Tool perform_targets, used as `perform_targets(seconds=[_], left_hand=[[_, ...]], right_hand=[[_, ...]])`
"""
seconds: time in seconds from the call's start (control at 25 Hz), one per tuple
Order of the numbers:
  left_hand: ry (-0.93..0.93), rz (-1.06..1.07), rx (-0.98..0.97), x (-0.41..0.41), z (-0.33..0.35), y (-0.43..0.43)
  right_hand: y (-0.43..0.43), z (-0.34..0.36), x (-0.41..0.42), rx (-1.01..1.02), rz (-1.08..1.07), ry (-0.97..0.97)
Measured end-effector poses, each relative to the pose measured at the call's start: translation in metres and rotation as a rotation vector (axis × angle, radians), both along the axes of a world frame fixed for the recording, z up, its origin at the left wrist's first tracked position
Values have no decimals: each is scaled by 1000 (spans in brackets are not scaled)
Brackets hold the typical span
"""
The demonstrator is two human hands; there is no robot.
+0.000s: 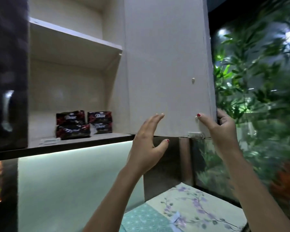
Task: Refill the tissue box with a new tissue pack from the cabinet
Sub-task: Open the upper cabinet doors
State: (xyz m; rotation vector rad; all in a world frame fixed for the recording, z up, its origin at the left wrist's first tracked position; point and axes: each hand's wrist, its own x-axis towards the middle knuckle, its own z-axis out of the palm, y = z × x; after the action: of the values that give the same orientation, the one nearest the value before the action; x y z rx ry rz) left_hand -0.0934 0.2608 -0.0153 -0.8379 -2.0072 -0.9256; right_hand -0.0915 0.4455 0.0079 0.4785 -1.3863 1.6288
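Observation:
An overhead cabinet stands open, its pale door (167, 67) swung out toward me. On the cabinet's lower shelf (94, 137) lie several dark tissue packs (84, 123) in two stacks with white lettering. My right hand (219, 128) grips the door's lower right edge, thumb on the inner face and fingers wrapped behind. My left hand (147, 141) is raised in front of the door's bottom edge with fingers spread and nothing in it. No tissue box is in view.
A small white flat box (50, 141) lies at the shelf's front left. A dark glossy cabinet door (7, 72) is at far left. Green plants (258, 81) behind glass fill the right. A floral cloth (191, 211) covers the surface below.

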Motion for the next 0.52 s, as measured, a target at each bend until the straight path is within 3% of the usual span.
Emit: perform_targets(seconds=[0.24,0.52], left_hand=[[40,30,-25,-79,6,58],[145,84,-40,-118,2,89]], right_hand=[[64,-2,-60,-2,64,-3],[93,-4,-91,47,125,10]])
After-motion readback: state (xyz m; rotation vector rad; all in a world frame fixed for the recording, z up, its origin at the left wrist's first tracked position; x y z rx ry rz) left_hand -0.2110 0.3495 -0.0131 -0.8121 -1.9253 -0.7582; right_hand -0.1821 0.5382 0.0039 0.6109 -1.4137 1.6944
